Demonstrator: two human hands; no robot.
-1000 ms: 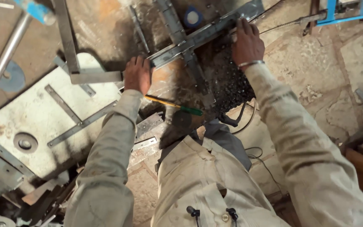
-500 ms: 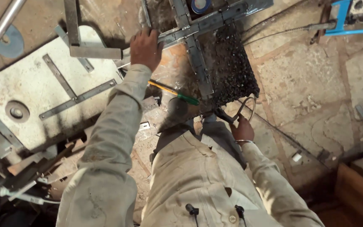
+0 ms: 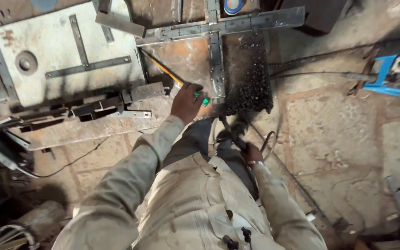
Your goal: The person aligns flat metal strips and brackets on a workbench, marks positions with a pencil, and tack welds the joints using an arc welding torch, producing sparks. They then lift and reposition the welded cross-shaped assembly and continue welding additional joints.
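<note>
Nearest to us, our right hand (image 3: 253, 153) hangs low by the knee, wrist bent, closed on a dark tool handle (image 3: 234, 131) with cables (image 3: 268, 139) looping off it; it is blurred, so we cannot tell the exact finger wrap or what tool it is. We judge it stiff and moderately heavy, dragged by its leads, best held mid-handle as it is. Further out, our left arm is stretched forward, sleeve down to the wrist, left hand (image 3: 187, 103) palm-down with fingers (image 3: 195, 89) curled shut on the green end of a thin yellow rod (image 3: 163, 69) that runs diagonally up-left across the rusty plate (image 3: 186, 55). The rod looks light, rigid, a bit slippery; a grip at the green end, where we have it, gives reach but little control of the far tip. Beyond the hand, a cross of flat steel bars (image 3: 216, 28) lies on the plate, long bar along its far edge; probably heavy, hard-edged, best taken at the bar ends. Right of it a pile of dark slag crumbs (image 3: 251, 88) lies on the floor. Far left, a pale steel panel (image 3: 61, 51) with welded strips.
</note>
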